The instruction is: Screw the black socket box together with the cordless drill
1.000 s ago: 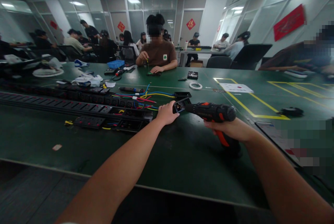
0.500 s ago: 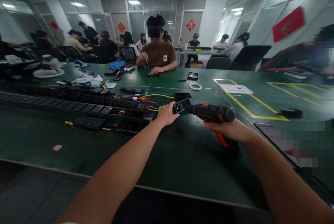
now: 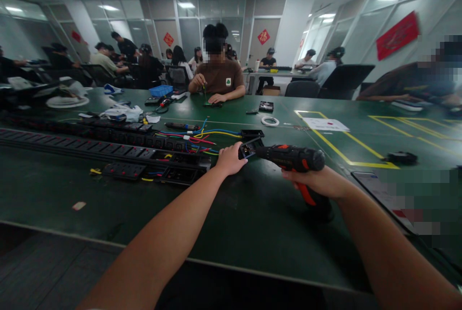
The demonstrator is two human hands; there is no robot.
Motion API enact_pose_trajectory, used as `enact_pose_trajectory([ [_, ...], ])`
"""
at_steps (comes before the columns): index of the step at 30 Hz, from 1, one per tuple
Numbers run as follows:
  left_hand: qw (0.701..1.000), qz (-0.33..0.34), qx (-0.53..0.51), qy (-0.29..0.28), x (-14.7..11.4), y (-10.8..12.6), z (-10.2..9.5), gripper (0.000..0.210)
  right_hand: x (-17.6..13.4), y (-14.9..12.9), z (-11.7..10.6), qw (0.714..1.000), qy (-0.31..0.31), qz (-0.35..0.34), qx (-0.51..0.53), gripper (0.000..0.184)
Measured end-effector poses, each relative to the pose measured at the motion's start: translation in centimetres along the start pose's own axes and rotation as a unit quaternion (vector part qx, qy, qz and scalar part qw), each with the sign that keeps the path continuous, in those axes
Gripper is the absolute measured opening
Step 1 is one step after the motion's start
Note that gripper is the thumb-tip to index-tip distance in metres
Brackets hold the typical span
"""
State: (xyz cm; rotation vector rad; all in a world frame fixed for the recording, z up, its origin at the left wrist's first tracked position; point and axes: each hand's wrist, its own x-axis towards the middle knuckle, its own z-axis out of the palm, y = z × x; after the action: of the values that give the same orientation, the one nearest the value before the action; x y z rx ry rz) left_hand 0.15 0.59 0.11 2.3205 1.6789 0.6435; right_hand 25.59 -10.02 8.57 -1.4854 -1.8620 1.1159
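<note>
My left hand (image 3: 231, 158) is closed on a small black plastic housing (image 3: 251, 147) with an open face and metal parts inside. In my right hand (image 3: 314, 180) is a black and orange cordless drill (image 3: 294, 156), held by its handle and pointing left. The drill's tip is at the housing; whether it touches a screw cannot be made out. Just behind lies another black housing (image 3: 252, 133), with blue and yellow wires (image 3: 220, 131) running to it. Long black power strips (image 3: 83, 144) with rows of sockets lie to the left of my hands.
Across the green table (image 3: 231, 223) a person (image 3: 218, 79) works with a screwdriver. A roll of white tape (image 3: 270, 121), a blue basket (image 3: 160, 90) and a paper sheet (image 3: 327, 124) lie farther back. A tablet-like device (image 3: 378, 194) is at the right, near my right forearm.
Both hands, the drill and the housing stay in nearly the same place. Only a very slight shift of the camera view shows.
</note>
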Motion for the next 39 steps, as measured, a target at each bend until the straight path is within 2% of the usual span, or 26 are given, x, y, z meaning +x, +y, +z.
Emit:
enact_pose_trajectory([
  [12, 1.0, -0.003, -0.01, -0.002, 0.0, -0.1, 0.1, 0.067, -0.2, -0.5, -0.2, 0.999, 0.014, 0.006, 0.031, 0.046],
  [21, 1.0, -0.001, -0.007, -0.001, -0.1, 0.0, -0.1, 0.063, 0.1, 0.2, -0.1, 0.999, 0.002, 0.003, 0.036, 0.047],
  [28, 1.0, -0.002, -0.012, -0.004, -0.1, -0.1, -0.1, 0.063, 0.0, 0.4, -0.2, 1.0, 0.004, -0.009, 0.022, 0.043],
  [39, 1.0, 0.002, -0.01, -0.003, -0.1, -0.1, -0.1, 0.063, -0.1, 0.1, 0.0, 1.0, 0.006, 0.013, -0.016, 0.043],
])
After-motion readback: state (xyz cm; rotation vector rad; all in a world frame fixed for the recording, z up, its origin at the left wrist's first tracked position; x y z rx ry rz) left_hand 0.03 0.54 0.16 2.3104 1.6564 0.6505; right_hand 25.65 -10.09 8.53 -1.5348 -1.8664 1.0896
